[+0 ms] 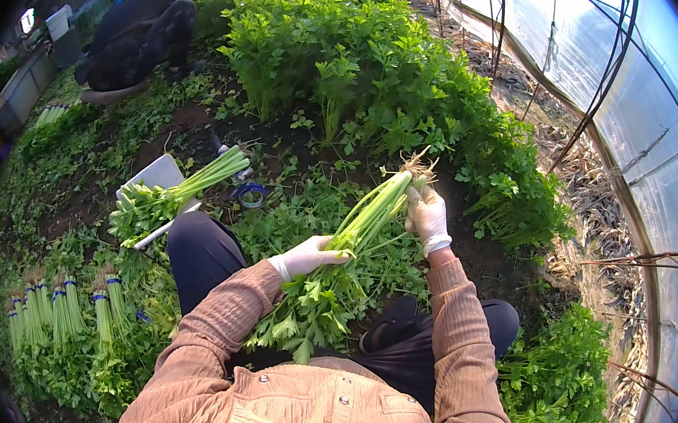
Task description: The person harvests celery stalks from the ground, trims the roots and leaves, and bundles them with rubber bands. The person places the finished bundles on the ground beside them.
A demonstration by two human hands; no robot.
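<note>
A bunch of celery (pixel 368 214) with its roots attached lies slanted across my lap, roots up and away, leaves towards me. My left hand (pixel 311 257), in a whitish glove, grips the stalks just above the leaves. My right hand (pixel 427 216), gloved too, holds the root end, where tangled pale roots (pixel 418 167) stick out. Left of my knee, another bunch of celery stalks (pixel 209 176) rests on a white scale-like tray (pixel 157 175). Beside it a roll of blue tape (pixel 251 195) lies on the ground.
Standing celery plants (pixel 355 58) fill the bed ahead, with more foliage (pixel 556 389) at my right. Several bunches bound with blue tape (pixel 65 307) lie at lower left. A crouching person (pixel 140 36) is at upper left. Plastic greenhouse sheeting (pixel 670 184) and thin rods (pixel 606 85) run along the right.
</note>
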